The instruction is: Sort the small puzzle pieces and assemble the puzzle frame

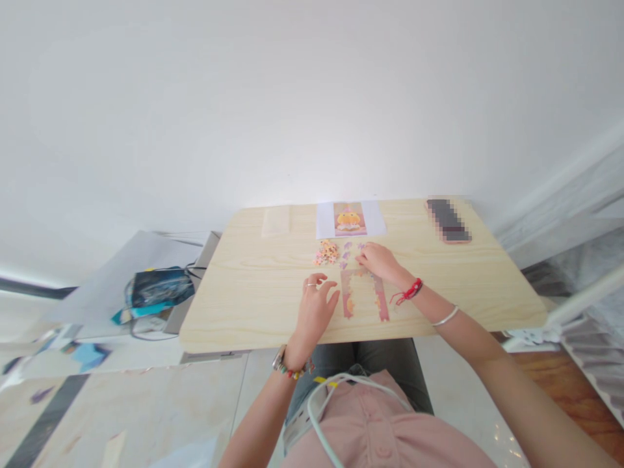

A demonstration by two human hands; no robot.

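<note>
A part-built jigsaw frame (364,296), pink with an orange border, lies on the light wooden table (253,292). My right hand (379,261) rests just above its top edge, fingers curled down on the loose purple pieces (347,255); what it holds is hidden. My left hand (316,305) hovers left of the frame with fingers bent and slightly apart, holding nothing that I can see. A small heap of loose pieces (326,252) lies behind my left hand. A reference picture (350,219) of an orange figure lies at the table's far edge.
A dark phone (447,221) lies at the table's far right. A pale flat packet (275,221) sits at the far left of the picture. Left of the table, a blue bag (158,289) rests on a grey surface. A white wall stands behind.
</note>
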